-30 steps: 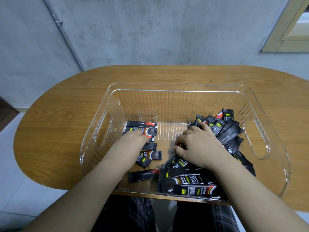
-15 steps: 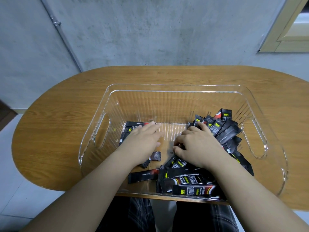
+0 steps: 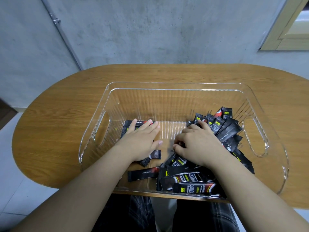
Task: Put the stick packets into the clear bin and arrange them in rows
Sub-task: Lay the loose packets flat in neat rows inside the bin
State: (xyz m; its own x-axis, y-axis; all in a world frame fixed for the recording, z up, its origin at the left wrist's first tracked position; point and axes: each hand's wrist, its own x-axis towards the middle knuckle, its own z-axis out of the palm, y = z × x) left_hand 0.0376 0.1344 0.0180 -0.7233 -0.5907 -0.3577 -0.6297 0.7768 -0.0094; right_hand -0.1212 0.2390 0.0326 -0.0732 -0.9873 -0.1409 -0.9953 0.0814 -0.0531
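Two bare forearms reach into clear bin on wooden table. Nearest: loose heap of black stick packets against near wall, one single packet lying apart to left. Mid: right hand, fingers curled down into heap; cannot tell whether it pinches any packet. Left hand flat, fingers straight and together, pressing on small stack of packets at bin's left side. Further packets piled against right wall. Beyond table: grey concrete wall.

Hands hide some packets; print unreadable.
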